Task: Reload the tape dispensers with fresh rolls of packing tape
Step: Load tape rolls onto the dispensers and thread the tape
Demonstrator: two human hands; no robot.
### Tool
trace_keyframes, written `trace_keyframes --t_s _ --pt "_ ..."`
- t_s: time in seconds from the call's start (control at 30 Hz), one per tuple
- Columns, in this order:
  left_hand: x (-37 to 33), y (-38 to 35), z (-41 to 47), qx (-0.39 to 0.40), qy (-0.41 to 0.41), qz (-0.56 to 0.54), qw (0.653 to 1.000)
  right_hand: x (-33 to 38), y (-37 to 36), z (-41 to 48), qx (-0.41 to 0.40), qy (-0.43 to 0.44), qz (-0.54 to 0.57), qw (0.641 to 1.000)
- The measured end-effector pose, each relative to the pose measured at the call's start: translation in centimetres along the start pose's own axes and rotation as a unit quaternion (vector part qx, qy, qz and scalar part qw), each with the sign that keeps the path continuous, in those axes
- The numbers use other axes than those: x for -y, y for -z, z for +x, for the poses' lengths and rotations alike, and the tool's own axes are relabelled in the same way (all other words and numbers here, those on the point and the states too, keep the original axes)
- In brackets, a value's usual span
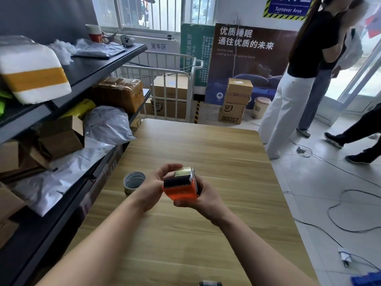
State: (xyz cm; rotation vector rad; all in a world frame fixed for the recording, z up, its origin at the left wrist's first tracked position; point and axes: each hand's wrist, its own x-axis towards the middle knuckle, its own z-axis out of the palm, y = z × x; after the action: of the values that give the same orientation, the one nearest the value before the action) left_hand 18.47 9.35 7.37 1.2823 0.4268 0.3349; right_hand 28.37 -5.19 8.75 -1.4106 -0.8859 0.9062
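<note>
An orange tape dispenser with a black roller is held above the wooden table. A yellowish tape roll sits inside it. My right hand grips the dispenser from below and from the right. My left hand curls around its left side, fingers reaching over the top near the roll. A second roll of clear tape stands on the table just left of my left hand, partly hidden by it.
A dark shelf rack packed with parcels and bags lines the left edge of the table. People stand at the right on a tiled floor with loose cables. Boxes and a white cage cart stand beyond the table.
</note>
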Motion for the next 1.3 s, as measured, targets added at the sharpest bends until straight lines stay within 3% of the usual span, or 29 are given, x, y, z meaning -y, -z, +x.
trace_keyframes --t_s 0.17,0.37,0.73,0.83,0.97,1.17,1.3 --pt "-0.3 -0.1 -0.2 0.038 -0.001 -0.004 0.999 -0.9 0.2 0.3 -0.006 -0.01 -0.011 1.0" --pt "-1.2 0.3 0.2 0.056 0.043 0.074 0.995 -1.5 0.2 0.1 -0.005 -0.013 -0.031 0.999" --pt "-2.0 0.8 0.4 0.047 -0.002 0.151 0.987 -1.7 0.1 0.1 -0.006 -0.01 -0.054 0.998" --pt "-2.4 0.8 0.7 0.01 -0.004 0.152 0.988 -1.6 -0.1 0.0 0.002 -0.022 -0.039 0.999" --pt "-2.8 0.5 1.4 -0.072 -0.026 0.227 0.971 -2.0 -0.5 -0.2 0.006 -0.031 -0.047 0.998" --pt "-3.3 -0.7 1.4 -0.079 -0.053 0.392 0.915 -2.1 -0.4 -0.6 0.0 -0.029 -0.056 0.998" --pt "-3.7 -1.0 0.9 -0.088 -0.102 0.414 0.9 -1.6 0.2 -0.5 -0.002 -0.026 -0.052 0.998"
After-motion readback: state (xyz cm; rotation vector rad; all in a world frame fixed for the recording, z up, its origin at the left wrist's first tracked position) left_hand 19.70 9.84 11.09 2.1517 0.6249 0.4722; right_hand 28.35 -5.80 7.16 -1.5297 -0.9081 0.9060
